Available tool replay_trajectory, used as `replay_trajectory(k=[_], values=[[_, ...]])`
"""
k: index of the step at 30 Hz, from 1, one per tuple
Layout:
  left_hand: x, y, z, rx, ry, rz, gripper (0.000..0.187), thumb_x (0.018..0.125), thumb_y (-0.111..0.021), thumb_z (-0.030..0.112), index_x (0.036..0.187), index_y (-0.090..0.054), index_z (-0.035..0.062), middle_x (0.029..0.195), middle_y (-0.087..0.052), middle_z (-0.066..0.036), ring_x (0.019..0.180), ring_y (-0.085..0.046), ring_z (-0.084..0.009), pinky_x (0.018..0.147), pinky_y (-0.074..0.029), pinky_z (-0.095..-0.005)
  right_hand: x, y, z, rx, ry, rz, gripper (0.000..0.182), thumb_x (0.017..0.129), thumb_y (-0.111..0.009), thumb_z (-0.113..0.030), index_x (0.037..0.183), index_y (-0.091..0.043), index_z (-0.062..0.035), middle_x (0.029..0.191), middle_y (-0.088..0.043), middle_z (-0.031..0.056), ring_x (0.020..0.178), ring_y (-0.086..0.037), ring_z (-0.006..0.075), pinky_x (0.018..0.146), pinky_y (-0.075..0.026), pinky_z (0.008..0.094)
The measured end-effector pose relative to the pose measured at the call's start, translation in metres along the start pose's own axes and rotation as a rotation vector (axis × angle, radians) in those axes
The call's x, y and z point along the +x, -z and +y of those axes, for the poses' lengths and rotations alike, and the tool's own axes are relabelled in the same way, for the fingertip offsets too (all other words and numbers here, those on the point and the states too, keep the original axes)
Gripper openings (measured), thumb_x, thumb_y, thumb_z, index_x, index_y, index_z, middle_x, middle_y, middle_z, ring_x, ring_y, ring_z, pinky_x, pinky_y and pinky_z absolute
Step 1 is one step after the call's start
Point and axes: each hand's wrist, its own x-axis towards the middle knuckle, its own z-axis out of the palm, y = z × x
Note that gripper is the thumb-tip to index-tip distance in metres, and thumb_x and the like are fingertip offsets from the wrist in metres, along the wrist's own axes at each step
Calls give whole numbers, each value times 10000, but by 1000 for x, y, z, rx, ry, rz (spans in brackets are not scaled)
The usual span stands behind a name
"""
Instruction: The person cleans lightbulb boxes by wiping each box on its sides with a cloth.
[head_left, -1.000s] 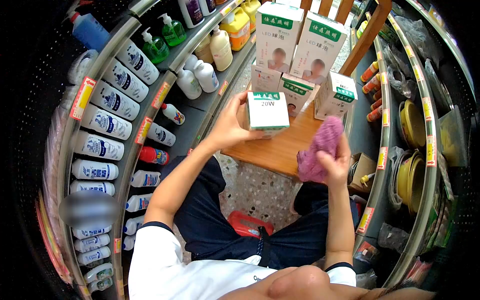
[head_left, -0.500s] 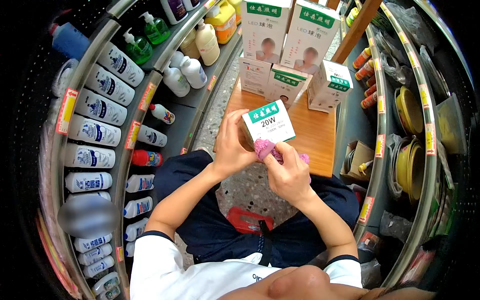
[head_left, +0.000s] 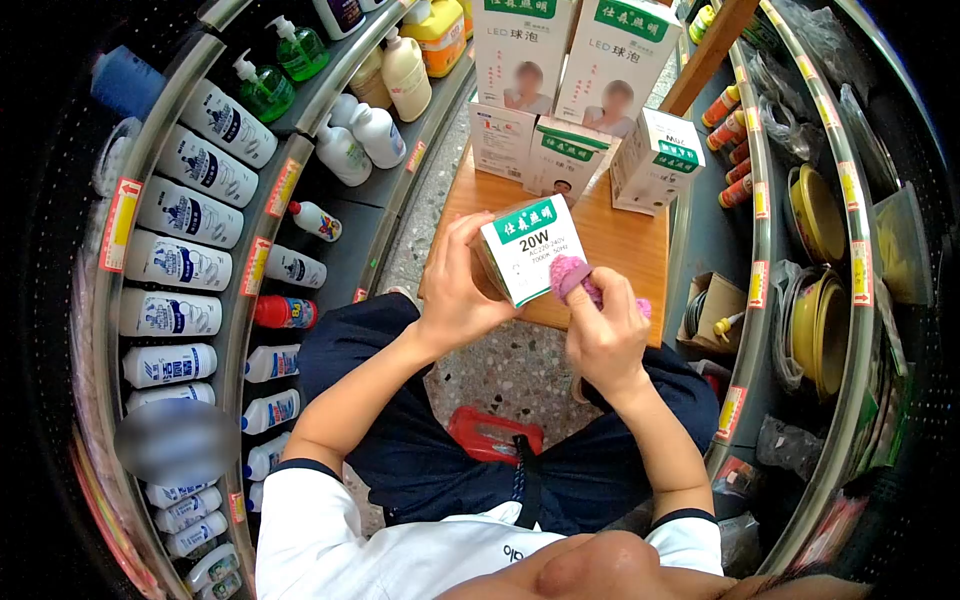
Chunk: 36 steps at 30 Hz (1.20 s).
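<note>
My left hand (head_left: 462, 290) grips a white and green light bulb box (head_left: 533, 247) by its left side, tilted so that the face marked 20W turns up toward me. A bunched pink cloth (head_left: 572, 274) is pinched in my right hand (head_left: 608, 330), its front end right at the box's right edge. Both hands are over the near edge of a wooden table (head_left: 572, 235). Behind the held box, taller LED bulb boxes (head_left: 618, 70) stand on smaller ones, with another small bulb box (head_left: 657, 162) to their right.
Shelves on the left carry rows of white bottles (head_left: 185, 262) and green pump bottles (head_left: 266, 90). The right shelves hold orange-capped cans (head_left: 728, 130), yellow round items (head_left: 818, 340) and an open carton (head_left: 713, 310). A red object (head_left: 494, 434) lies on the speckled floor between my knees.
My right hand has moved the pink cloth rightward across the box face, from its lower left edge to the right edge. My left hand keeps hold of the box.
</note>
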Motion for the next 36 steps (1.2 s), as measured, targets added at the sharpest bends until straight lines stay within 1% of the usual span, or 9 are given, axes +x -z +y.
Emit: replay_trajectory(k=[6,8,12,15,18,27,30,33,36], values=[[1,0,2,10,-12,16,940,534,-898,118,1336,-420,4,1254,-546,-192,1172,-554,-384,987,-469,-424,-1,1,2,-32,-65,25,435,677,-641,15,1100,-689,-72,983,-557,106,792,-596,274,611,-511,371],[2,0,4,12,-8,25,930,540,-901,126,1330,-426,3,1245,-548,-190,1161,-557,-382,986,-468,-426,-1,0,-1,-12,-93,13,438,678,-641,20,1105,-688,-70,979,-558,104,790,-596,274,615,-512,369],[1,-2,4,-20,44,30,930,528,-927,159,1313,-455,-5,1284,-546,-182,1203,-542,-374,1034,-435,-432,3,-1,-12,54,-72,22,429,685,-645,15,1106,-682,-58,968,-565,96,787,-596,270,612,-512,362],[4,-2,6,19,-10,52,903,566,-923,175,1311,-446,-2,1211,-551,-188,1132,-560,-376,965,-467,-425,3,-6,-20,90,-36,10,381,699,-646,-9,1077,-679,-50,961,-572,92,782,-593,260,607,-512,357],[4,-1,9,-6,9,45,875,589,-921,196,1300,-455,-7,1206,-550,-190,1130,-559,-373,962,-467,-425,5,-5,-34,125,11,-17,306,712,-646,-53,1017,-673,-49,966,-579,89,780,-586,245,595,-509,346],[3,-4,5,9,-7,69,852,627,-920,240,1299,-462,-13,1201,-547,-195,1118,-564,-374,958,-469,-427,4,-6,-37,126,55,-36,305,711,-649,-71,1014,-683,-79,982,-574,78,776,-576,229,563,-495,331],[2,-2,7,-30,31,50,833,623,-917,208,1291,-468,-10,1236,-563,-185,1154,-557,-390,989,-455,-443,4,-4,-32,120,69,-36,301,713,-649,-77,1011,-687,-91,983,-576,75,775,-575,233,566,-497,337],[3,-1,6,10,-2,25,910,573,-924,190,1320,-443,-7,1212,-542,-199,1148,-550,-384,982,-461,-436,4,-4,-25,99,53,-1,302,711,-648,-76,1008,-691,-104,983,-579,70,772,-574,239,572,-499,344],[1,-1,4,30,-20,16,929,546,-913,148,1330,-436,0,1217,-542,-195,1164,-544,-389,992,-458,-437,2,-3,-18,60,18,3,303,707,-647,-71,1003,-694,-115,981,-582,68,769,-574,241,577,-500,349]])
